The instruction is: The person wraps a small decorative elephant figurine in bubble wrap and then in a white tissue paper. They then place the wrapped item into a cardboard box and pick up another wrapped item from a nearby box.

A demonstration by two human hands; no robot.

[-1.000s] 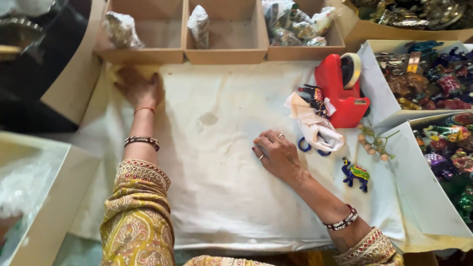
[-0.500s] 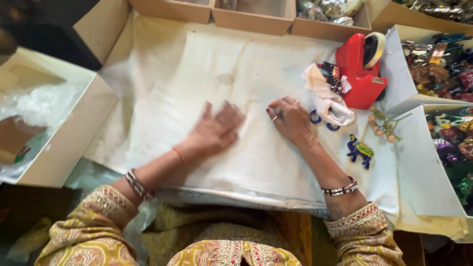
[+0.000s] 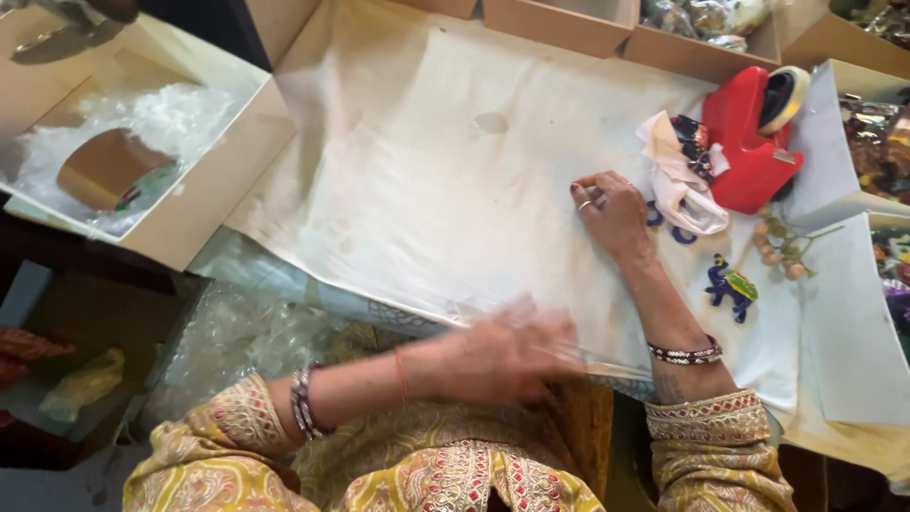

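Observation:
A large white sheet covers the work surface. My right hand rests on it near its right side, fingers loosely curled, rings on, holding nothing. Just right of that hand lie a crumpled white bag and blue scissor handles. My left hand is blurred by motion at the sheet's near edge; whether it grips the edge is unclear. A red tape dispenser stands behind the bag.
A small blue elephant figurine and a beaded sprig lie at the right. An open box at the left holds clear wrap and a brown object. Cardboard trays line the far edge. Bubble wrap hangs below the sheet.
My left hand has slid from the far left corner across the sheet back to its near edge. The right hand stays put. The view has shifted left and down.

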